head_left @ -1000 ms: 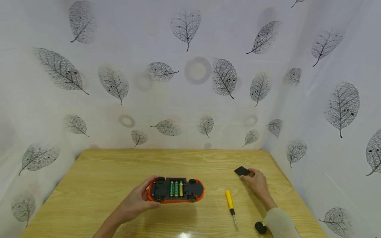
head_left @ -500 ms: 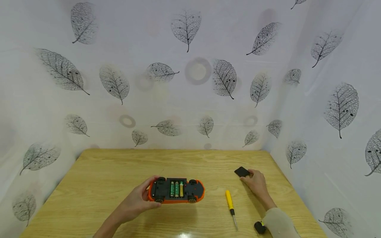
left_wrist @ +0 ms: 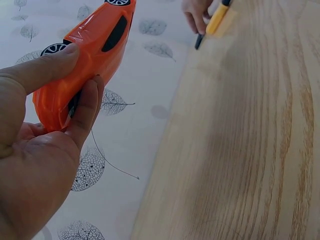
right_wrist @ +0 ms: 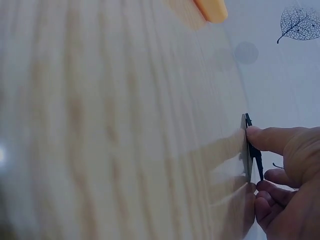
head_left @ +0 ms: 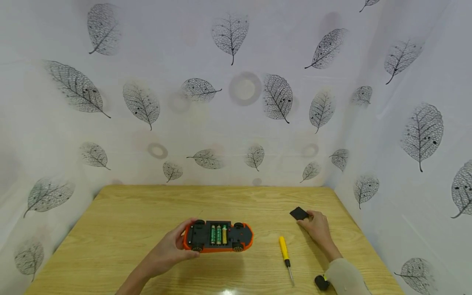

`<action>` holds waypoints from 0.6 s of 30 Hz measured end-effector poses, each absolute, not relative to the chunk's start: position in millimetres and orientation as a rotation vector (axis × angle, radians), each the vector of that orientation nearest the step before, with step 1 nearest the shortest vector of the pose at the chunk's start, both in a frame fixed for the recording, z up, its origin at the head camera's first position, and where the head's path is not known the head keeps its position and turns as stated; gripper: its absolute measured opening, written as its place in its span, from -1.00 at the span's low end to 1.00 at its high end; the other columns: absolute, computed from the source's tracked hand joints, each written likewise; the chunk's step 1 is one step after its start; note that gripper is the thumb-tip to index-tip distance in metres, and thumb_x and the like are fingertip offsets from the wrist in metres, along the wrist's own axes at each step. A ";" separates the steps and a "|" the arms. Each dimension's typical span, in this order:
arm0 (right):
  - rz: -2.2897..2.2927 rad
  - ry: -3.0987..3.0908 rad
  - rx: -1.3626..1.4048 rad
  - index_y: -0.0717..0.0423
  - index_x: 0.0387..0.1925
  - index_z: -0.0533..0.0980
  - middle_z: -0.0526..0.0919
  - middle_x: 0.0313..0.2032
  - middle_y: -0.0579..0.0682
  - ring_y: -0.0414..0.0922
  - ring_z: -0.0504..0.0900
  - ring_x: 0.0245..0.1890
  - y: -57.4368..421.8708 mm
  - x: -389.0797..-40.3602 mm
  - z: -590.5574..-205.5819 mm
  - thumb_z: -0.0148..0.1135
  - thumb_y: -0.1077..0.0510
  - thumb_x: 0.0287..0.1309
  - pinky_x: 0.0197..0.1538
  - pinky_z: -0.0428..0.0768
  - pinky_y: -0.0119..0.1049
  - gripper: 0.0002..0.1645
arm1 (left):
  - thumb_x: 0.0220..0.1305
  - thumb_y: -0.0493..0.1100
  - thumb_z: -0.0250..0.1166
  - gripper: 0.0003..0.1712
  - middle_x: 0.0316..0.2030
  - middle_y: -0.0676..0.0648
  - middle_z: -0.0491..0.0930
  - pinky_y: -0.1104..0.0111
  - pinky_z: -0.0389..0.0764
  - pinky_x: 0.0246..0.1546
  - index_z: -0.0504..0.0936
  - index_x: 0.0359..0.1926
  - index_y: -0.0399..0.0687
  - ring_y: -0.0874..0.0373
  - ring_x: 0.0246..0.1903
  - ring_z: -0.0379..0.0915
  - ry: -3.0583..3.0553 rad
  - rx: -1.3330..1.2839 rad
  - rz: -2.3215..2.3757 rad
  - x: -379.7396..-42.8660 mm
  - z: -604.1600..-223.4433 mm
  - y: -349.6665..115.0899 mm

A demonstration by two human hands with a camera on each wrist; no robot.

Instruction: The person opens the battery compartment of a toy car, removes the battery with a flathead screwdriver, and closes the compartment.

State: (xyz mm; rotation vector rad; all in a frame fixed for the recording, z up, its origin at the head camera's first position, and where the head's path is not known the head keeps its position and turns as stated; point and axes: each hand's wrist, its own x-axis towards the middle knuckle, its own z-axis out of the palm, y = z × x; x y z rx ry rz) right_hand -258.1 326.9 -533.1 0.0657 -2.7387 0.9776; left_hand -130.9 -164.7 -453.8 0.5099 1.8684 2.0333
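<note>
My left hand (head_left: 169, 250) grips the rear end of an orange toy car (head_left: 219, 237), held above the table with its black underside facing me. Its battery compartment is uncovered, showing two green batteries (head_left: 215, 234) and a yellowish one (head_left: 224, 234). From the left wrist view, the thumb presses the side of the car (left_wrist: 95, 65) near a wheel while the fingers wrap beneath. At the right, my right hand (head_left: 317, 227) pinches the edge of a thin black battery cover (head_left: 299, 213). In the right wrist view the cover (right_wrist: 254, 147) stands close over the tabletop, thumb on one side.
A yellow-handled screwdriver (head_left: 284, 249) lies between the car and my right forearm. Beside the right sleeve sits a small black object (head_left: 322, 282). Leaf-printed white curtain (head_left: 206, 123) encloses the back and sides of the wooden table (head_left: 147, 205).
</note>
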 end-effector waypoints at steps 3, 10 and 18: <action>1.001 -2.763 0.047 0.65 0.18 0.46 0.51 0.10 0.60 0.46 0.47 0.17 326.3 -255.4 -529.8 0.50 0.17 0.19 0.23 0.48 0.33 -0.28 | 0.23 -0.43 0.45 0.10 0.46 -0.58 0.01 0.18 0.70 0.07 -0.09 0.58 -0.42 -0.17 0.24 0.50 1.877 0.512 2.032 -130.6 -453.9 -164.7; 1.117 -2.781 -0.033 0.57 0.32 0.36 0.39 0.25 0.55 0.42 0.49 0.18 325.3 -244.7 -520.1 0.39 0.05 0.35 0.16 0.57 0.28 -0.22 | 0.22 -0.42 0.46 0.11 0.47 -0.58 0.00 0.19 0.69 0.08 -0.08 0.58 -0.42 -0.20 0.25 0.48 1.899 0.503 2.017 -131.6 -453.6 -164.6; 1.104 -2.761 -0.094 0.49 0.32 0.40 0.51 0.20 0.45 0.26 0.55 0.08 319.9 -235.1 -501.3 0.34 -0.01 0.40 -0.02 0.66 0.11 -0.26 | 0.22 -0.42 0.46 0.12 0.47 -0.57 0.01 0.20 0.69 0.09 -0.09 0.58 -0.41 -0.19 0.25 0.48 1.896 0.498 2.020 -132.6 -453.7 -164.0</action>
